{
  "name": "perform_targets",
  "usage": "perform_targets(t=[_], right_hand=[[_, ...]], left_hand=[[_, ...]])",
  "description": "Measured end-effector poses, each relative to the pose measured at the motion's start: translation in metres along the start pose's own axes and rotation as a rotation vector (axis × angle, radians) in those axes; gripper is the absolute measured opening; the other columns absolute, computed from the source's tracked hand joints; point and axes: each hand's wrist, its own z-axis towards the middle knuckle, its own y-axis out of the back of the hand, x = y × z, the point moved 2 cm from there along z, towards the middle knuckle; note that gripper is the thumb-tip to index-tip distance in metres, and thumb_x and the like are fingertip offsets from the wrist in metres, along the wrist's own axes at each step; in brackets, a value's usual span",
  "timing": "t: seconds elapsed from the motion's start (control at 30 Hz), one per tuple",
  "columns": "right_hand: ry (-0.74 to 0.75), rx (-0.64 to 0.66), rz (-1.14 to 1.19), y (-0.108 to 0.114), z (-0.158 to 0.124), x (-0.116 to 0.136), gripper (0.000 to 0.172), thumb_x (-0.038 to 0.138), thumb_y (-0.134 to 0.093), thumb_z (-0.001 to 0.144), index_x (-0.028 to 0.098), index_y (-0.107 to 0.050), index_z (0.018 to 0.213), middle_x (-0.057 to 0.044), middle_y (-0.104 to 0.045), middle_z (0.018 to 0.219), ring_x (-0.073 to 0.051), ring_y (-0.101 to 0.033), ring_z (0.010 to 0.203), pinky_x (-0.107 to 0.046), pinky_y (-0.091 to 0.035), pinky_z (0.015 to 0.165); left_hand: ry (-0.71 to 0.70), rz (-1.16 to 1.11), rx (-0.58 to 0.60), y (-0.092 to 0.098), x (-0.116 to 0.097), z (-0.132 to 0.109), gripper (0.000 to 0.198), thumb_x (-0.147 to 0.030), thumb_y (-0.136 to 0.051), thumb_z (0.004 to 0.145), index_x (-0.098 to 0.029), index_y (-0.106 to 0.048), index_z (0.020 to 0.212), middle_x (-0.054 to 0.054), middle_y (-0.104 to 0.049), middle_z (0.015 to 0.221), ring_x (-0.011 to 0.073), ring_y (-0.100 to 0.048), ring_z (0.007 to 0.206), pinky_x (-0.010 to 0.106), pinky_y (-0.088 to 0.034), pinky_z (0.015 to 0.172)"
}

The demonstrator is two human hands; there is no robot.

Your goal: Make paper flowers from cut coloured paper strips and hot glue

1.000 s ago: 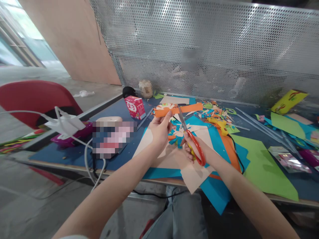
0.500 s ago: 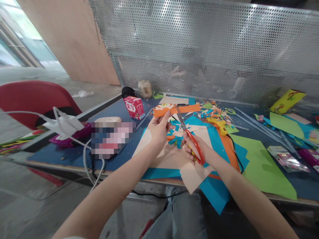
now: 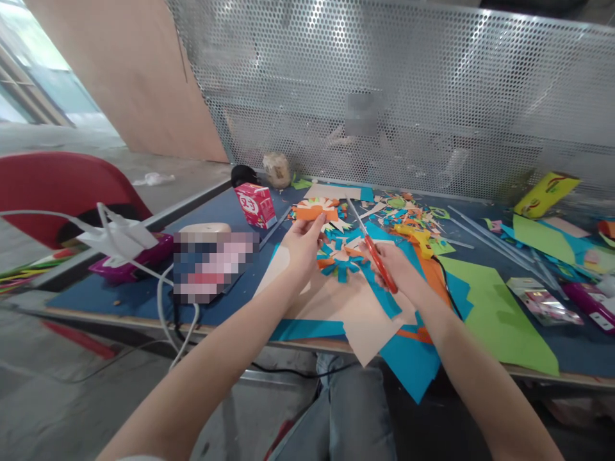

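Observation:
Pinched in the fingers of my left hand (image 3: pixel 302 251) is a short piece of orange paper (image 3: pixel 314 212), held above the table. My right hand (image 3: pixel 398 267) grips a pair of scissors (image 3: pixel 373 247) by its red handle, the blades pointing up and away, apart from the orange paper. Below and between my hands, a fringed blue, orange and cream paper flower (image 3: pixel 342 264) lies on cream paper (image 3: pixel 317 304). Behind the orange piece another fringed paper flower partly shows. A blue paper strip (image 3: pixel 388 302) lies under my right hand.
Paper scraps (image 3: pixel 408 210) and a yellow glue gun (image 3: pixel 417 238) lie beyond my right hand. Green sheets (image 3: pixel 500 314) are at right. A pink box (image 3: pixel 254 205), a white power strip with cables (image 3: pixel 118 237) and a red chair (image 3: pixel 67 192) are left. A perforated metal panel (image 3: pixel 307 77) stands behind.
The orange strip was longer and lay between the scissor blades; now only a short piece is in my left hand. The scissors have moved right, away from it.

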Motion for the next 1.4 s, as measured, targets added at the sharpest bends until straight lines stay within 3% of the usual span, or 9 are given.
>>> perform_targets(t=[0.13, 0.23, 0.43, 0.6, 0.73, 0.87, 0.97, 1.13, 1.4], right_hand=[[-0.033, -0.312, -0.649, 0.022, 0.010, -0.011, 0.044, 0.057, -0.042, 0.079, 0.017, -0.062, 0.081, -0.013, -0.067, 0.086, -0.026, -0.065, 0.083, -0.032, -0.047, 0.067], [-0.146, -0.356, -0.819, 0.032, 0.012, -0.016, 0.053, 0.062, -0.040, 0.077, 0.015, -0.065, 0.082, -0.019, -0.067, 0.088, -0.031, -0.065, 0.086, -0.037, -0.048, 0.069], [-0.161, -0.257, -0.833, 0.035, 0.011, -0.027, 0.047, 0.056, -0.044, 0.078, 0.015, -0.067, 0.082, -0.021, -0.068, 0.089, -0.033, -0.066, 0.083, -0.037, -0.048, 0.064], [-0.146, -0.151, -0.784, 0.032, 0.008, -0.029, 0.037, 0.048, -0.047, 0.079, 0.016, -0.066, 0.081, -0.021, -0.068, 0.089, -0.034, -0.065, 0.083, -0.037, -0.047, 0.062], [-0.112, -0.094, -0.749, 0.032, 0.006, -0.027, 0.036, 0.044, -0.052, 0.076, 0.014, -0.061, 0.096, -0.023, -0.065, 0.095, -0.034, -0.064, 0.083, -0.036, -0.045, 0.059], [-0.059, -0.183, -0.813, 0.031, 0.007, -0.022, 0.038, 0.038, -0.050, 0.080, 0.011, -0.054, 0.106, -0.023, -0.062, 0.103, -0.033, -0.061, 0.092, -0.036, -0.045, 0.067], [0.141, -0.215, -0.912, 0.022, 0.009, -0.016, 0.031, 0.034, -0.050, 0.083, 0.011, -0.055, 0.104, -0.020, -0.061, 0.105, -0.031, -0.057, 0.100, -0.036, -0.043, 0.076], [0.389, -0.056, -1.022, -0.001, 0.015, -0.006, 0.028, 0.025, -0.050, 0.085, 0.013, -0.056, 0.109, -0.016, -0.060, 0.111, -0.029, -0.052, 0.108, -0.035, -0.039, 0.084], [0.374, -0.132, -0.817, 0.005, 0.023, -0.011, 0.021, 0.016, -0.043, 0.085, 0.015, -0.063, 0.091, -0.011, -0.066, 0.099, -0.022, -0.059, 0.094, -0.030, -0.039, 0.076]], left_hand=[[-0.047, 0.242, 0.104, 0.001, 0.003, 0.000, 0.026, -0.039, -0.070, 0.064, -0.016, -0.058, 0.065, -0.003, -0.056, 0.056, 0.0060, -0.045, 0.040, 0.019, -0.031, 0.040], [-0.122, 0.456, 0.259, -0.003, 0.001, -0.002, 0.021, -0.037, -0.067, 0.067, -0.016, -0.063, 0.064, -0.001, -0.058, 0.053, 0.0086, -0.047, 0.041, 0.020, -0.033, 0.042], [-0.288, 0.703, 0.422, -0.019, 0.002, 0.016, 0.022, -0.031, -0.072, 0.058, -0.018, -0.060, 0.045, 0.001, -0.056, 0.046, 0.0101, -0.043, 0.042, 0.022, -0.027, 0.042], [-0.101, 0.854, 0.636, -0.042, 0.016, 0.032, 0.025, -0.032, -0.072, 0.057, -0.019, -0.058, 0.041, -0.001, -0.048, 0.034, 0.0106, -0.040, 0.033, 0.024, -0.026, 0.041], [-0.140, 0.904, 0.627, -0.050, 0.023, 0.032, 0.027, -0.028, -0.070, 0.057, -0.019, -0.055, 0.037, -0.002, -0.047, 0.034, 0.0103, -0.039, 0.036, 0.025, -0.024, 0.044], [-0.219, 0.955, 0.591, -0.043, 0.023, 0.031, 0.027, -0.021, -0.070, 0.055, -0.018, -0.052, 0.034, -0.001, -0.048, 0.037, 0.0107, -0.041, 0.041, 0.025, -0.027, 0.046], [-0.144, 0.893, 0.586, -0.034, 0.021, 0.034, 0.023, -0.023, -0.070, 0.053, -0.019, -0.056, 0.036, 0.000, -0.050, 0.036, 0.0109, -0.042, 0.037, 0.024, -0.028, 0.042], [-0.004, 0.804, 0.631, -0.025, 0.023, 0.041, 0.017, -0.026, -0.071, 0.049, -0.020, -0.061, 0.036, -0.001, -0.046, 0.029, 0.0105, -0.038, 0.029, 0.023, -0.022, 0.035], [-0.286, 1.018, 0.688, -0.037, 0.021, 0.042, 0.039, -0.027, -0.063, 0.064, -0.019, -0.047, 0.030, -0.002, -0.037, 0.033, 0.0097, -0.031, 0.040, 0.025, -0.021, 0.047]])
